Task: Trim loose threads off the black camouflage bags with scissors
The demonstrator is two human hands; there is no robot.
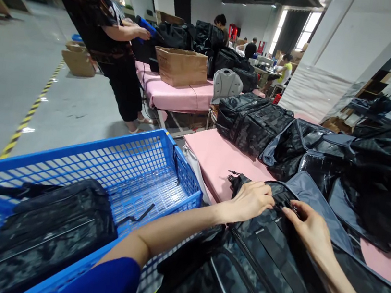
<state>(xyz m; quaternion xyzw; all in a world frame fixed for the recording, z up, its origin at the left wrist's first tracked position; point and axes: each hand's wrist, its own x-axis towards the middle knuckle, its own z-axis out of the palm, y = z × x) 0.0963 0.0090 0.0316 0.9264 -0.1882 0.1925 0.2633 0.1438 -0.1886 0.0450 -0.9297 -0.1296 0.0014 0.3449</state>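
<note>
A dark camouflage backpack [259, 262] lies in front of me, partly on the pink table and close to my body. My left hand [253, 200] is closed on the fabric near the bag's top end, its fingers curled down. Just to the right, my right hand [308, 225] pinches the same end of the bag, thumb and forefinger together by a dark strap or edge. What exactly lies between the fingertips is too small to make out. A drawstring cord with a toggle [232, 175] sticks out beyond my left hand.
A blue plastic crate [108, 146] at left holds another camouflage backpack [56, 229]. More black bags [256, 126] are piled along the pink table [216, 154]. Farther off, a cardboard box [181, 67] sits on another pink table, with a person [117, 53] standing beside it.
</note>
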